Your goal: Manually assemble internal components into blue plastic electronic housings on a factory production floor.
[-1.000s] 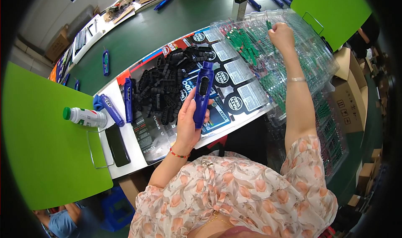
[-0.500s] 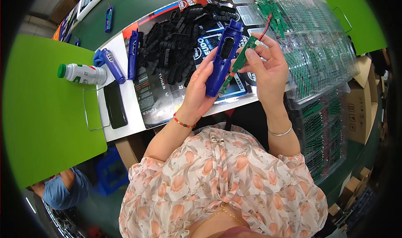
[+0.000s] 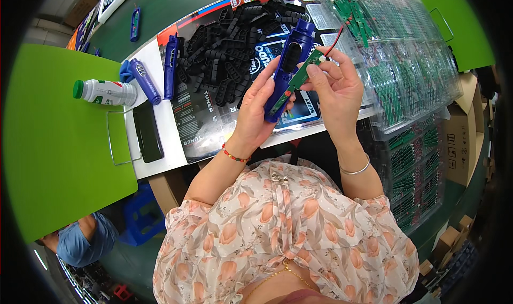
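My left hand [image 3: 255, 105] is closed round a blue plastic housing [image 3: 299, 39], an elongated shell with an oval opening, held tilted with its narrow end up. Between the thumb and fingers of my right hand [image 3: 335, 85] is a green circuit board [image 3: 303, 78]. Red and black wires stick up from the board's upper end. Its lower end lies over the lower part of the housing, near my left fingers. Under both hands is a printed sheet, and a heap of black ribbed plastic parts [image 3: 224, 53] lies to the left of the housing.
Clear plastic trays full of green boards [image 3: 393, 63] stand at right, with loose wired boards [image 3: 352, 15] on top. At left are another blue housing [image 3: 170, 66], a blue tube-shaped body [image 3: 144, 82], a white bottle with green cap [image 3: 107, 93] and a black phone [image 3: 147, 133]. A cardboard box [image 3: 460, 133] stands far right.
My right hand has brought the board leftward against the housing, so its lower end now overlaps the shell. The left hand still holds the housing, which has shifted slightly.
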A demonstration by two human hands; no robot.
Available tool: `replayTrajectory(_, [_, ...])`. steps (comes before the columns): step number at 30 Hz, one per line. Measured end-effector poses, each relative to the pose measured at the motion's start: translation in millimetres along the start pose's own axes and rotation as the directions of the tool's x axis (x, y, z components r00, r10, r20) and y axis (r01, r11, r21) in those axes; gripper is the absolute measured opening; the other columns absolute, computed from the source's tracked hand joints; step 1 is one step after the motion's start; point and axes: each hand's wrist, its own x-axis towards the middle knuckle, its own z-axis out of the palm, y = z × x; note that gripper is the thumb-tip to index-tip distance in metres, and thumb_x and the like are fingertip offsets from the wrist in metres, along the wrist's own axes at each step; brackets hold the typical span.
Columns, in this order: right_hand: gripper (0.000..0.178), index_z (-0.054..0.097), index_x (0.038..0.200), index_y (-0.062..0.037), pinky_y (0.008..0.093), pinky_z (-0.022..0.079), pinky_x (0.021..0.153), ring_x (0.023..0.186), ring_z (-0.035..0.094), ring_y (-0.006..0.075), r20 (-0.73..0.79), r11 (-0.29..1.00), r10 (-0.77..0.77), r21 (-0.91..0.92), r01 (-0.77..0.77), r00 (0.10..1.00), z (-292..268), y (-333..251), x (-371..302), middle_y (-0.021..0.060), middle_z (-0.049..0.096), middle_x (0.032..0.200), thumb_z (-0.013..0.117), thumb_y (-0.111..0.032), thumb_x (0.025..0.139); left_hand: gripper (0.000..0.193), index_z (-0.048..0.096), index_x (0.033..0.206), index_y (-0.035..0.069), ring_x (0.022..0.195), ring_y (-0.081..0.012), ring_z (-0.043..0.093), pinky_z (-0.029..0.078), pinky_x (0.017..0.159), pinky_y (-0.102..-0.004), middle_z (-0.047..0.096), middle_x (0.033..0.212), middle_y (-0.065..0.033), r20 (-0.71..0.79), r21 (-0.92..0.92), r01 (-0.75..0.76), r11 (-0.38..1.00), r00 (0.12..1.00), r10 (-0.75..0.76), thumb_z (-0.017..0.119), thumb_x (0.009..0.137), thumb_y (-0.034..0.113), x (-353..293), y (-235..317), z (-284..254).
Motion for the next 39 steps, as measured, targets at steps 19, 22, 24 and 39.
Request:
replayTrajectory(19, [0.024, 0.067, 0.111, -0.0045, 0.0172, 0.043, 0.051, 0.069, 0.061, 0.0062, 0.001, 0.939, -0.074, -0.337, 0.070, 0.997, -1.1, -3.6, 11.7, 0.0029, 0.062, 0.090, 0.068, -0.007, 0.087, 0.048, 0.037, 0.147, 0.009, 0.083, -0.0153, 0.060, 0.051, 0.071, -0.0277, 0.063, 0.111, -0.0184, 0.019, 0.066, 0.009, 0.998, 1.000, -0.010, 0.046, 0.102, 0.022, -0.5, 4.3, -0.2])
replayTrajectory(22, [0.022, 0.071, 0.108, -0.0056, 0.0175, 0.042, 0.049, 0.071, 0.057, 0.0055, 0.030, 0.921, -0.114, -0.373, 0.117, 0.993, -2.2, -3.0, 16.3, 0.0021, 0.057, 0.093, 0.069, -0.008, 0.086, 0.050, 0.035, 0.147, 0.007, 0.085, -0.0202, 0.061, 0.051, 0.070, -0.0289, 0.061, 0.111, -0.0245, 0.060, 0.039, 0.011, 0.999, 0.998, -0.013, 0.048, 0.101, 0.022, -2.3, 5.0, -3.9])
replayTrajectory(24, [0.021, 0.071, 0.107, -0.0057, 0.0173, 0.042, 0.050, 0.072, 0.056, 0.0053, 0.053, 0.925, -0.117, -0.356, 0.128, 0.992, -2.5, -3.4, 17.6, 0.0020, 0.055, 0.093, 0.070, -0.008, 0.086, 0.050, 0.035, 0.147, 0.007, 0.084, -0.0206, 0.061, 0.050, 0.070, -0.0287, 0.061, 0.111, -0.0253, 0.085, 0.010, 0.015, 1.000, 0.996, -0.016, 0.048, 0.101, 0.022, -2.0, 3.9, -6.7])
replayTrajectory(39, [0.023, 0.073, 0.106, -0.0087, 0.0165, 0.045, 0.058, 0.077, 0.053, 0.0040, 0.167, 0.968, -0.004, -0.246, 0.045, 0.986, -17.2, 12.3, 26.5, -0.0026, 0.055, 0.090, 0.072, -0.006, 0.083, 0.050, 0.034, 0.147, 0.006, 0.077, -0.0170, 0.058, 0.048, 0.064, -0.0250, 0.061, 0.108, -0.0229, 0.075, -0.025, 0.076, 0.997, 0.994, -0.074, 0.046, 0.101, 0.022, -5.1, 8.1, -13.5])
